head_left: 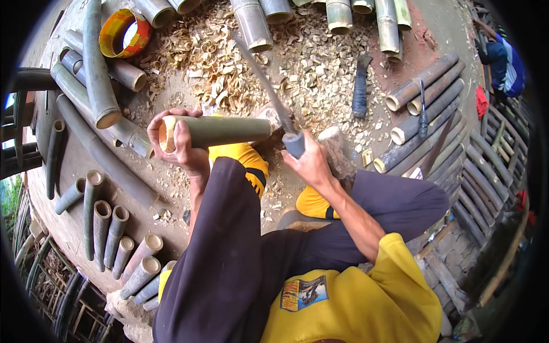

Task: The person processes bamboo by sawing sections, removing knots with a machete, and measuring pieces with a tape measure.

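Observation:
My left hand is closed round the left end of a green bamboo tube, which lies level above my raised knee. Pale, freshly cut wood shows at the tube's rim by my fingers. In my right hand is the dark handle of a machete, its long blade pointing up and away to the left. The blade passes beyond the tube's right end and seems apart from it, though the depth is hard to judge. Beside my right hand stands a pale wooden block, partly hidden.
Bamboo shavings cover the ground ahead. A knife with a wrapped handle and a thin dark-handled tool lie to the right. An orange-yellow ring sits far left. Cut bamboo tubes stand at left. A person is far right.

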The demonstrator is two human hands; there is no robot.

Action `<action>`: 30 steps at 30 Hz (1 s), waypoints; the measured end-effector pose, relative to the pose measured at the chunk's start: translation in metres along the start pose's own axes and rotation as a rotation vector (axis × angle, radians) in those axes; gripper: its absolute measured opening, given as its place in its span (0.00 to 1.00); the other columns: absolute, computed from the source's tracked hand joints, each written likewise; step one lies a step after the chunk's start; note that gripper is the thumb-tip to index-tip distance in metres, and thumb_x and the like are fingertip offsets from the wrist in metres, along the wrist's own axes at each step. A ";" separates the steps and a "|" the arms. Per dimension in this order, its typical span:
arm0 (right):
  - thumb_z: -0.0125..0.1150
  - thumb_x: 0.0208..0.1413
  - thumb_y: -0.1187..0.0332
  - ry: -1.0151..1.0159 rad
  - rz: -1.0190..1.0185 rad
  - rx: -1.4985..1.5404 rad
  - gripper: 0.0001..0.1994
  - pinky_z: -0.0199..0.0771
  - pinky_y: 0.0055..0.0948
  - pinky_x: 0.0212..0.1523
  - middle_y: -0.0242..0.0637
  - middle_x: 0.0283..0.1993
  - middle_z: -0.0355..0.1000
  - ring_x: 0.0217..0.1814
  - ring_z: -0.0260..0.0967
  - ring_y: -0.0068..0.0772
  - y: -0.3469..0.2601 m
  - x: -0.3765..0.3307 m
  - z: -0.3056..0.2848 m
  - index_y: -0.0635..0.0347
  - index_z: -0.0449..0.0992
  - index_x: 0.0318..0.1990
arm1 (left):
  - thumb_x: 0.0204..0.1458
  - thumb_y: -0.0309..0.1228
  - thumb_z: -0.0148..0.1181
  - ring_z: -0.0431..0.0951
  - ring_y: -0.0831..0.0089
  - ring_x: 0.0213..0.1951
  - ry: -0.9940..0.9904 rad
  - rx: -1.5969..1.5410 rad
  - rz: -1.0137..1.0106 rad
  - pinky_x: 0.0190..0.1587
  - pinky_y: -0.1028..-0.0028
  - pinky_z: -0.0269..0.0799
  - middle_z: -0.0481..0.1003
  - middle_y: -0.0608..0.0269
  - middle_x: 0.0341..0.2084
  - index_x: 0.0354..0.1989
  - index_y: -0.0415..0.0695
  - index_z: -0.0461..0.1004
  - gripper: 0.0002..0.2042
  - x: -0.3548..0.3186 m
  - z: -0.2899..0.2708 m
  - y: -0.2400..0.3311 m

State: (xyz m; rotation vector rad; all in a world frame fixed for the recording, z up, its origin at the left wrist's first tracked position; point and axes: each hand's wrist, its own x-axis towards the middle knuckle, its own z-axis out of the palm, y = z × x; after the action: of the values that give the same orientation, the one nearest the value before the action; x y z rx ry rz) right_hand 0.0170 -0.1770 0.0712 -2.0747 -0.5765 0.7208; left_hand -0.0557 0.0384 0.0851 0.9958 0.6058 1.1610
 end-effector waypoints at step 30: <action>0.64 0.43 0.73 0.261 -0.196 0.182 0.16 0.77 0.33 0.28 0.48 0.28 0.73 0.28 0.75 0.39 -0.008 -0.014 0.004 0.66 0.64 0.38 | 0.46 0.26 0.55 0.74 0.64 0.27 0.187 0.110 0.035 0.32 0.65 0.75 0.70 0.54 0.26 0.44 0.38 0.64 0.16 -0.015 0.005 -0.002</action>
State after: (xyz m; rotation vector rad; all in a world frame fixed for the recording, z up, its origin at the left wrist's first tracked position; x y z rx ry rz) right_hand 0.0030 -0.1792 0.0796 -1.8737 -0.5352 0.3678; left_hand -0.0556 0.0224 0.0844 1.0002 0.8112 1.2718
